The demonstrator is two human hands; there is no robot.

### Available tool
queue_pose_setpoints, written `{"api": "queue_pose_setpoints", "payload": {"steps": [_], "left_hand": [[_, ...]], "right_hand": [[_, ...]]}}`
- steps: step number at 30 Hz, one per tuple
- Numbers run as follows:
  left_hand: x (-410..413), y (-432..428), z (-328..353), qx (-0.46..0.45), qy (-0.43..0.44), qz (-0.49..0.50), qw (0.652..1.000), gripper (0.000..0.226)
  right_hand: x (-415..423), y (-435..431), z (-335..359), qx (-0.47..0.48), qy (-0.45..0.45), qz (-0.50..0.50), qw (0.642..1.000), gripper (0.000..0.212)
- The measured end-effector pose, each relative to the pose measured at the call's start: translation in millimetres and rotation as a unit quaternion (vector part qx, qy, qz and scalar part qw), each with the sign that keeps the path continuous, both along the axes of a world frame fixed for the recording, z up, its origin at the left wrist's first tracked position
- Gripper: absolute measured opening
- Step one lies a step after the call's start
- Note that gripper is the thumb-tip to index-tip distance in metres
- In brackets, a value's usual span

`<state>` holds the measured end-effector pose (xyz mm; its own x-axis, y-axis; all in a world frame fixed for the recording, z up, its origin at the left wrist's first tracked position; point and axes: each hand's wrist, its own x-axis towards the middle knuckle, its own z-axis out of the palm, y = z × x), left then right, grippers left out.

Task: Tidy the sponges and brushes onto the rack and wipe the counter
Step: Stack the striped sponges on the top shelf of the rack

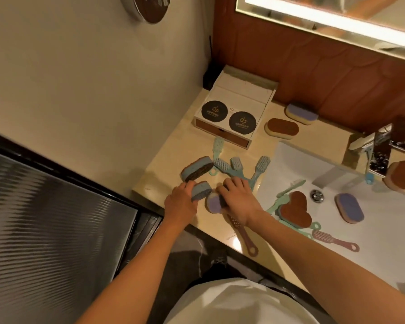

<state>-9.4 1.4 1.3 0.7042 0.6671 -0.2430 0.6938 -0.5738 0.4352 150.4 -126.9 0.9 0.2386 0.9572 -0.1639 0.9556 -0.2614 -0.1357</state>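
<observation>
Since the right hand (pixel 240 198) lies over the purple sponge (pixel 213 203), most of that sponge is hidden. Its grip looks clamped on it, fingers curled over the far end. The left hand (pixel 181 202) has its grip closed round a blue sponge (pixel 201 192), touching the purple one, near the front edge of the counter (pixel 173 160). A pink brush (pixel 242 232) runs under the right wrist, its head partly covered. The mirror (pixel 337 15) is cut off at the top, and its reflection is a blur.

The counter is pale stone, set in a corner between a cream wall (pixel 80 78) and a brown panel (pixel 313 73). A dark ribbed door (pixel 56 218) stands to the left.

Just beyond the hands lie another blue sponge (pixel 197 168) and a tangle of teal brushes (pixel 236 166), with a white box (pixel 235 108) behind them. A brown sponge (pixel 282 128) and a lilac sponge (pixel 302 113) sit by the back panel. In the sink (pixel 290 160) a heart sponge (pixel 295 209) rests on more brushes, beside an oval sponge (pixel 350 208), below the tap (pixel 379 148).
</observation>
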Motion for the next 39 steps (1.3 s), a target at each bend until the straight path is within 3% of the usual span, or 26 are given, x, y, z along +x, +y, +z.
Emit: {"api": "queue_pose_setpoints", "payload": {"steps": [7,11,22,39], "left_hand": [[2,-6,6,0.034,-0.085,-0.008,0.996,0.047],[22,-11,21,0.040,-0.131,-0.039,0.990,0.045],[145,-66,89,-0.011,-0.128,-0.156,0.979,0.046],[368,-307,206,0.037,-0.230,-0.383,0.894,0.047]], "right_hand": [[4,-12,14,0.075,0.172,-0.050,0.981,0.037],[16,-28,31,0.108,0.207,-0.112,0.966,0.032],[88,-137,95,0.208,0.173,-0.216,0.938,0.033],[228,-398,214,0.299,0.033,-0.344,0.890,0.039]]}}
